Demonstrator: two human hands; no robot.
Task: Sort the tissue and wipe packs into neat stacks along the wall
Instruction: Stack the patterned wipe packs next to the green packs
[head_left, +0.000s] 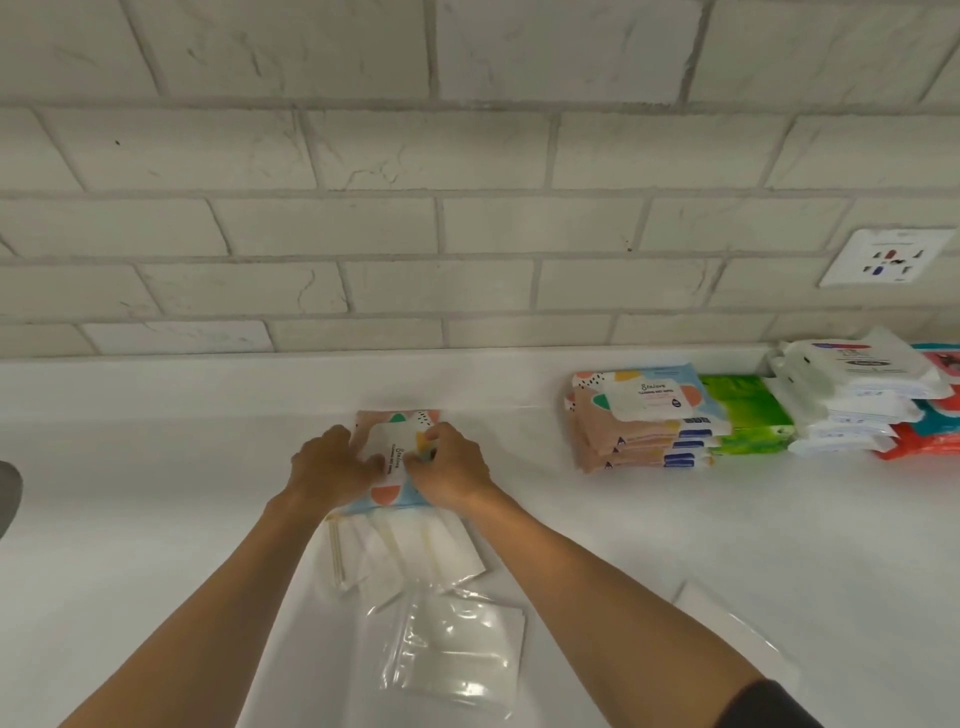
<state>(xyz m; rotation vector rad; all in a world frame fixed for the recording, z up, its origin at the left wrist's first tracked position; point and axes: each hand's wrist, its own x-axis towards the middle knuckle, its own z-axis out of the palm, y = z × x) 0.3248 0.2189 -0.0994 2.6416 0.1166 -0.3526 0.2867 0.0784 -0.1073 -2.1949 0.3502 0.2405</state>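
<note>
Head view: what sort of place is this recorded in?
Likely a home kitchen or utility counter: a white countertop runs under a wall of pale brick-laid tiles, with a socket plate at the right above stacked wipe packs. The left hand and right hand grip one wipe pack.

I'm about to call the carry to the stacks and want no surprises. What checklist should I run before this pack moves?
1. Grip: left hand and right hand both hold the pink-and-blue patterned plastic wet wipe pack: ok.
2. Destination: the stack of matching patterned packs stands near the tiled wall, to the right: ok.
3. Path over the white counter between pack and stack is bare: ok.
4. Stack edges flush: layers look staggered: not ok.
5. Pack's label flap sealed: hands cover it: cannot tell.
6. Clear plastic bags of white tissues lie unsorted near the front: not ok.
</note>
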